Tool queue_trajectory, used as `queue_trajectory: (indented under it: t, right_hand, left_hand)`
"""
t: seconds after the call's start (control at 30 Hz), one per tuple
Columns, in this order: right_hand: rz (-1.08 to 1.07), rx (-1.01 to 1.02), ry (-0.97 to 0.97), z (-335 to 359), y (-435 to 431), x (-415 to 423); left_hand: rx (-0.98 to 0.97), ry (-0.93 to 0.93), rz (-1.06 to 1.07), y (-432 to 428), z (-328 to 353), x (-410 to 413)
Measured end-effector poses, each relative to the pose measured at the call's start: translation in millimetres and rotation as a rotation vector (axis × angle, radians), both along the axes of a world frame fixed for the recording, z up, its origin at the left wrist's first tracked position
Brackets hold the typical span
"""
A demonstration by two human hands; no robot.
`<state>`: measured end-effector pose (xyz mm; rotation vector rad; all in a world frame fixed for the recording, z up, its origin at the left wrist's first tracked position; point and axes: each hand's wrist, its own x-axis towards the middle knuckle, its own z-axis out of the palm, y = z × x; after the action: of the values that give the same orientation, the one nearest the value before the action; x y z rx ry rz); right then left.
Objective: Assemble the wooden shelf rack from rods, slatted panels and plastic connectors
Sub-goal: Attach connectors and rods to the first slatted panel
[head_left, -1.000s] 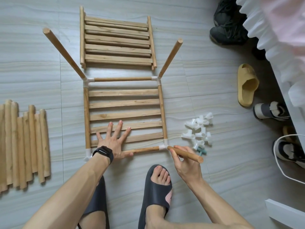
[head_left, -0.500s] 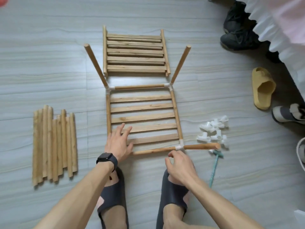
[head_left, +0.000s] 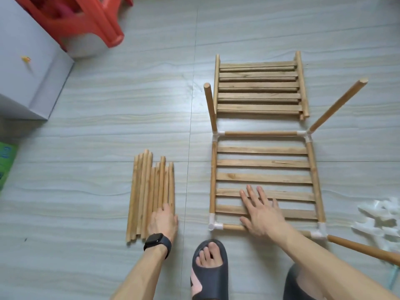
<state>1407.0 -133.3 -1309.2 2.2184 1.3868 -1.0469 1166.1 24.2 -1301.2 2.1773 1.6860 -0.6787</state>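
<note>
Heap of white plastic connectors (head_left: 381, 219) at rt edge is blurred, can't count. Nearby round wooden rod (head_left: 363, 249) runs out of frame. Fingers of left hand (head_left: 163, 220) hidden, grip unclear.

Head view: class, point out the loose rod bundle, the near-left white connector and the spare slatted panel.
loose rod bundle (head_left: 149, 191), head view, mid-length of the rods.
near-left white connector (head_left: 214, 224), head view, its corner bend.
spare slatted panel (head_left: 258, 85), head view, middle slat.

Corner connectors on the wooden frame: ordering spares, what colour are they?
White: the plastic corner connectors show best in the head view.
</note>
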Motion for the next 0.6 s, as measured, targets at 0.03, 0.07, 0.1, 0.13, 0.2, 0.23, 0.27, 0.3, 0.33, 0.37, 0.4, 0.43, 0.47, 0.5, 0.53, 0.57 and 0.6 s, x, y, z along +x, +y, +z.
queue_trajectory:
  t: [0.03,0.07,0.1,0.13,0.2,0.23,0.27,0.3,0.33,0.37,0.4,0.43,0.47,0.5,0.53,0.57,0.6]
  right_hand:
    - [0.001,-0.002,0.005,0.2,1.3,1.2]
    - [0.003,-0.011,0.014,2.2,4.0,3.0]
    - [-0.002,-0.022,0.03,6.1,7.6,5.2]
    - [-0.022,-0.02,0.053,12.9,12.1,6.9]
    - [-0.108,0.07,0.099,25.8,20.2,6.1]
    - [-0.19,0.146,0.138,32.4,22.9,3.3]
    - [-0.3,0.215,0.221,41.5,26.1,0.0]
    - [-0.437,0.263,0.36,51.7,28.5,-3.4]
    - [-0.589,0.281,0.548,64.0,31.3,-8.4]
    - [-0.729,0.284,0.745,74.8,33.6,-13.6]
    - [-0.832,0.295,0.875,83.2,35.2,-18.2]
    - [-0.894,0.324,0.91,90.2,36.0,-22.4]
    - [-0.941,0.368,0.887,97.4,36.3,-26.4]
    - [-0.969,0.427,0.825,101.8,34.8,-29.5]
    - [-0.974,0.489,0.742,105.9,32.1,-31.4]
    - [-0.952,0.553,0.656,107.5,27.8,-32.0]
    - [-0.92,0.612,0.588,109.8,23.5,-31.7]
  left_hand:
    - [-0.001,0.021,-0.011,1.1,1.1,1.3]
    - [-0.011,0.028,-0.011,2.5,2.0,2.6]
    - [-0.026,0.013,0.003,3.9,2.8,3.5]
    - [-0.036,-0.034,0.032,5.2,3.0,4.0]
    - [-0.036,-0.169,0.066,6.3,5.0,3.4]
    - [-0.021,-0.236,0.031,5.7,6.2,2.6]
    - [0.005,-0.304,-0.04,4.5,6.8,1.9]
    - [0.03,-0.381,-0.135,1.0,8.9,2.0]
    - [0.05,-0.473,-0.251,-3.3,11.9,2.8]
    - [0.066,-0.56,-0.376,-7.9,15.3,4.9]
    - [0.087,-0.627,-0.493,-12.0,17.3,7.5]
    - [0.115,-0.671,-0.583,-15.8,19.4,10.6]
    - [0.133,-0.693,-0.629,-18.3,19.8,12.8]
    - [0.123,-0.695,-0.633,-19.8,18.6,14.0]
    - [0.075,-0.672,-0.614,-20.2,15.5,14.2]
    - [-0.001,-0.611,-0.598,-20.3,11.1,13.0]
    - [-0.082,-0.52,-0.61,-19.7,6.5,10.5]
